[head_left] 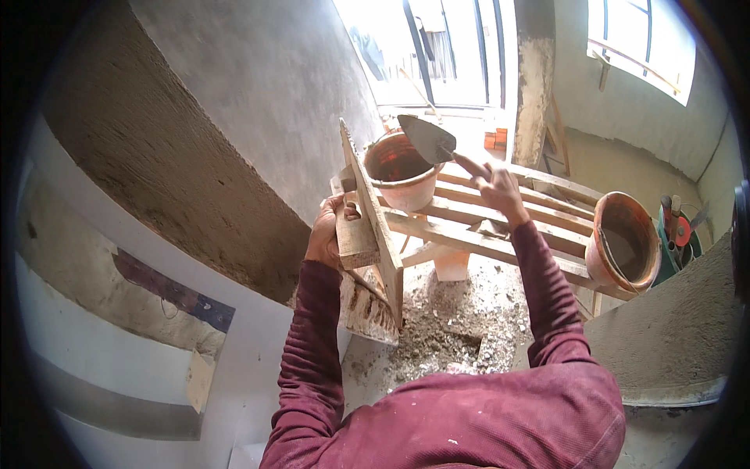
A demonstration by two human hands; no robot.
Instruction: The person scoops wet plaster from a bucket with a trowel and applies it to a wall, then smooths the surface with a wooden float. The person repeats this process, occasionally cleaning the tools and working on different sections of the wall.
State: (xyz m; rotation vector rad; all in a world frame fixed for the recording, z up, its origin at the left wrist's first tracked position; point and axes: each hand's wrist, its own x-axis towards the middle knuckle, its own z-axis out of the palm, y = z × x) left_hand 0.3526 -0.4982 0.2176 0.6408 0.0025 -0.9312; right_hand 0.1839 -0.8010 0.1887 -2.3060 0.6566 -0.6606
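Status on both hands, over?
Left hand gripping wooden board. Right hand holding trowel. Trowel blade blocks view of part of the bucket behind it.

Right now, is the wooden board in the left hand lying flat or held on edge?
On edge: the wooden board shows mostly its long, narrow profile to the camera, with the left hand gripping it.

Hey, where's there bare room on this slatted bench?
Mostly the slats between the left bucket and the right bucket, though gaps split them. It's crowded at the right end, where a green container sits beside that bucket.
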